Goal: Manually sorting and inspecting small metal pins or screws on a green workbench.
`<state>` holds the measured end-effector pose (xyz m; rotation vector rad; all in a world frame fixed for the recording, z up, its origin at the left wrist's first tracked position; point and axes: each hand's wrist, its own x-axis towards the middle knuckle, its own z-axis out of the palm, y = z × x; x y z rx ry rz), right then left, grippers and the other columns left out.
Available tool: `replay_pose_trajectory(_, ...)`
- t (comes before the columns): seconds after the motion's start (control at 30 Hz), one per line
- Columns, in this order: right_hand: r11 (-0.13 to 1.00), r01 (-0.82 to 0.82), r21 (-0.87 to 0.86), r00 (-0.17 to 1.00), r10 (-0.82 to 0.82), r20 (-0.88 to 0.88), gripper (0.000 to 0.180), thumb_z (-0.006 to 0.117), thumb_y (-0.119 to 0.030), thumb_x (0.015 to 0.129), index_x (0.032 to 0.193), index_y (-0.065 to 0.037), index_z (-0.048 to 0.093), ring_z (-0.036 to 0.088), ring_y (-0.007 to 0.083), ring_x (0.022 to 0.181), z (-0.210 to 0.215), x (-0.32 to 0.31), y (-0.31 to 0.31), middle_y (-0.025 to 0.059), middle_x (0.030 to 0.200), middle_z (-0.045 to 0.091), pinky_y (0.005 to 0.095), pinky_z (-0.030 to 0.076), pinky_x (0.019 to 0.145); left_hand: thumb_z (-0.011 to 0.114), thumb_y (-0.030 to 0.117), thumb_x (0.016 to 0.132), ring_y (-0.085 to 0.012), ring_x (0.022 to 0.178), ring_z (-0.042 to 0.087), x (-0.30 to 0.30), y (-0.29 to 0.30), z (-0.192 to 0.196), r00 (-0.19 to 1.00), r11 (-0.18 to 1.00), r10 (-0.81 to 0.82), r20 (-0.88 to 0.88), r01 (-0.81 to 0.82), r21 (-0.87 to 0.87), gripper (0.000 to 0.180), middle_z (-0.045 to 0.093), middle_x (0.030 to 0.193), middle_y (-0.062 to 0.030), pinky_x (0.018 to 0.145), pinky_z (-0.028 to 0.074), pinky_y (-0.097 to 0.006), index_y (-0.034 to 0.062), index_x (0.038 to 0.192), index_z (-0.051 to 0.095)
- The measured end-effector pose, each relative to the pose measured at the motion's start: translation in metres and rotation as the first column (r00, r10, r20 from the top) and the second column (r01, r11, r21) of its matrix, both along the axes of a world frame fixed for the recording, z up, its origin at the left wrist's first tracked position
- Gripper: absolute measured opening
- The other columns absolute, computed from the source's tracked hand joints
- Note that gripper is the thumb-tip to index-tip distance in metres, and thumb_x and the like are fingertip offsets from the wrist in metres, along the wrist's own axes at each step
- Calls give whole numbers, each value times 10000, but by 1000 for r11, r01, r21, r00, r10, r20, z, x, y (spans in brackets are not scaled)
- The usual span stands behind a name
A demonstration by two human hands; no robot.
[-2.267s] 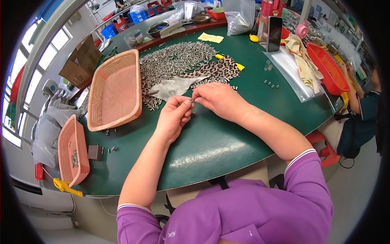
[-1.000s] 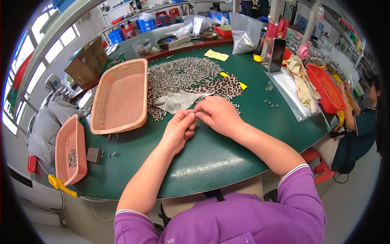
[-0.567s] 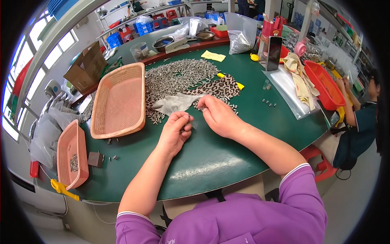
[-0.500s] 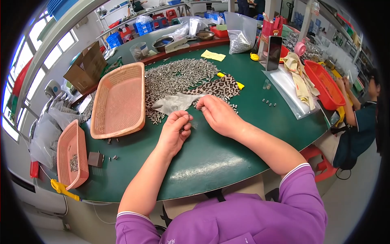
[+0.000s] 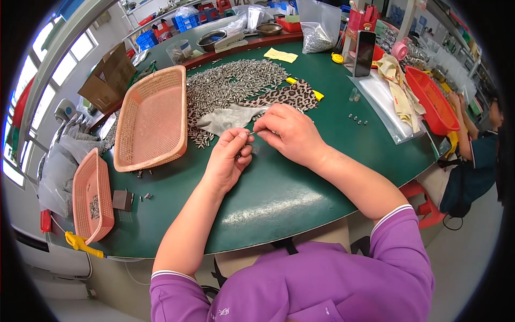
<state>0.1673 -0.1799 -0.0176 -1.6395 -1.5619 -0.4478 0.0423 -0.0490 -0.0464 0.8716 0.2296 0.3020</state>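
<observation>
Over the green table my two hands meet, fingertips almost touching. My left hand (image 5: pixel 230 155) is closed, thumb against the bent forefinger, with small dark metal bits just showing inside the curled fingers. My right hand (image 5: pixel 289 129) pinches a thin, small metal part (image 5: pixel 252 133) whose other end meets the left fingertips; its exact kind is too small to tell. Just beyond lies a grey cloth (image 5: pixel 225 119), partly hidden by the right hand, beside a leopard-print cloth (image 5: pixel 281 99). A wide heap of small metal pins (image 5: pixel 230 80) spreads behind them.
A large pink basket (image 5: pixel 120 153) stands left of the heap, a smaller pink basket (image 5: pixel 79 204) nearer. Beside it sit a brown block (image 5: pixel 123 200) and a yellow air gun (image 5: pixel 80 244). At right are a phone (image 5: pixel 364 53), plastic bags (image 5: pixel 383 110), a red basket (image 5: pixel 442 121) and another person (image 5: pixel 472 166).
My right hand has come down and closer to the left, bringing its fingertips to the left thumb with a small metal part between. The view has tilted slightly downward.
</observation>
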Motion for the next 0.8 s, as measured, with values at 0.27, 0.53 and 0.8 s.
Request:
replay_pose_trajectory(0.27,1000,-14,-17,1000,14,21,104,643,-78,705,797,-94,599,546,230,784,1,0,0,35,790,533,337,461,657,547,114,881,-52,594,415,0,-1,-1,1000,999,2,-14,-1,50,91,540,828,-30,474,327,-161,61,944,510)
replay_pose_trajectory(0.53,989,-38,-144,996,27,-80,79,581,-126,781,842,-76,583,585,266,762,-7,2,2,71,801,604,358,470,671,572,82,860,-47,586,420,1,-2,-1,998,974,51,-24,-45,223,108,566,814,-27,483,330,-165,58,946,512)
replay_pose_trajectory(0.8,964,-106,-243,947,23,-320,139,520,-188,816,855,-74,589,597,288,785,-8,-1,1,102,809,616,388,475,678,580,79,852,-48,583,432,-2,-4,-2,997,958,65,-34,-53,282,129,577,813,-31,488,339,-167,46,958,512)
